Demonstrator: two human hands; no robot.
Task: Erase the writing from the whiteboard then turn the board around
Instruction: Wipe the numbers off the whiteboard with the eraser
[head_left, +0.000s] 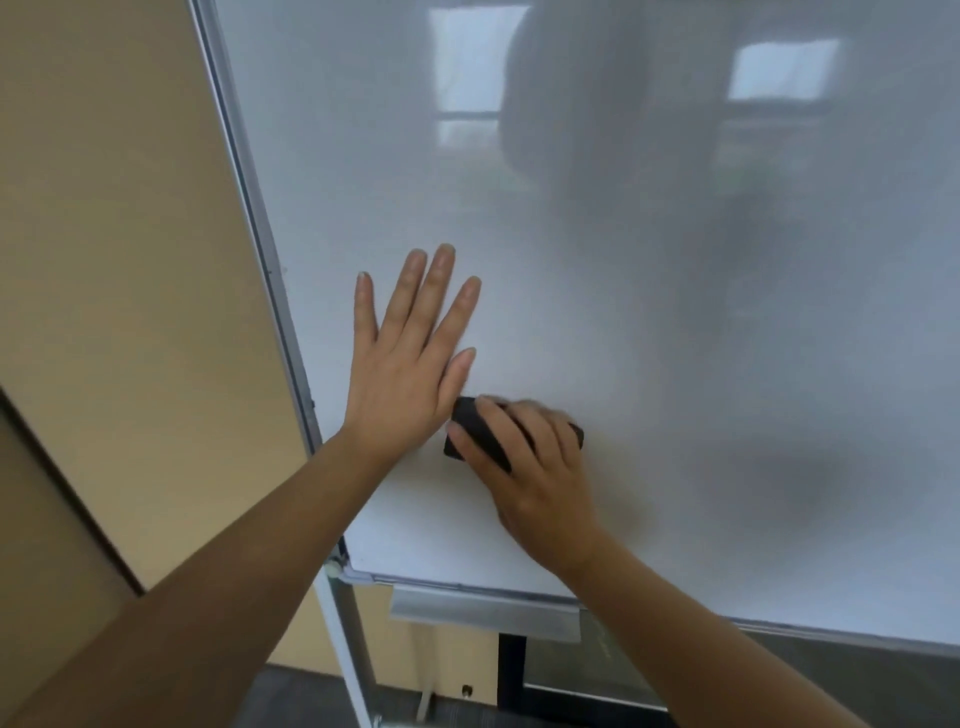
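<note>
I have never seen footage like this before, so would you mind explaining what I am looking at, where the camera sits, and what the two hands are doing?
There is no machine here: a person is working with bare hands, and the single picture comes from a wide-angle camera worn on their head, looking forward and down along both arms. In front of them stands a whiteboard in a metal frame, with a marker tray under its lower edge. The left hand lies flat on the board, fingers straight and spread, apparently steadying it. The right hand grips a black eraser and presses it against the board beside the left thumb. The hand looks slightly blurred, which suggests wiping. No writing shows on the visible part; the grey shapes are reflections. Behind the board is a tan wall.
</note>
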